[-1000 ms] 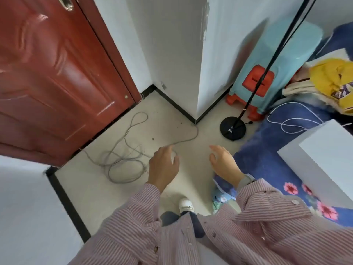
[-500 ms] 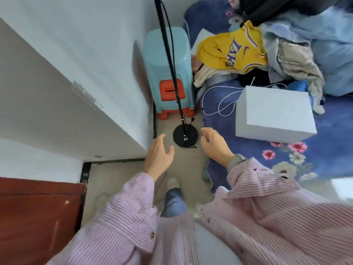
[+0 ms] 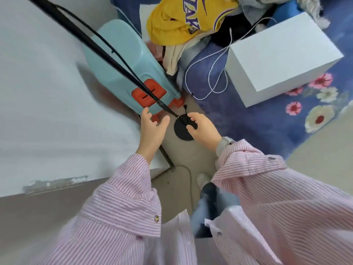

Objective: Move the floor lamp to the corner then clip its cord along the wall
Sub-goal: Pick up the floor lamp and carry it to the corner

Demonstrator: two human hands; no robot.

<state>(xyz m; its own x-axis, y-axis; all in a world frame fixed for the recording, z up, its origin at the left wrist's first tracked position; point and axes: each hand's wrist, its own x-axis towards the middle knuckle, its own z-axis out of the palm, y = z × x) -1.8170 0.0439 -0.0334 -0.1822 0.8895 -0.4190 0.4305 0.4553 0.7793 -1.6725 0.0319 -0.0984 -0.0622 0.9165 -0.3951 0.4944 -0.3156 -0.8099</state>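
Observation:
The floor lamp's thin black pole [image 3: 107, 56] slants from the upper left down to its round black base [image 3: 181, 131] on the beige floor. A black cord [image 3: 118, 54] runs beside the pole. My left hand [image 3: 152, 129] is open just left of the pole's foot, fingers spread, not touching it. My right hand [image 3: 202, 129] is open over the right side of the base, fingers curled above it. A grey cord [image 3: 189, 178] trails on the floor toward my feet.
A white wall [image 3: 57, 111] with an outer corner fills the left. A teal and orange plastic stool [image 3: 122, 62] stands behind the lamp. A blue floral blanket [image 3: 267, 115] carries a white box [image 3: 282, 54], a white cable [image 3: 210, 73] and piled clothes [image 3: 187, 18].
The view has swung from the door and the grey cord on the floor to the lamp. Both hands have come closer to the lamp's base.

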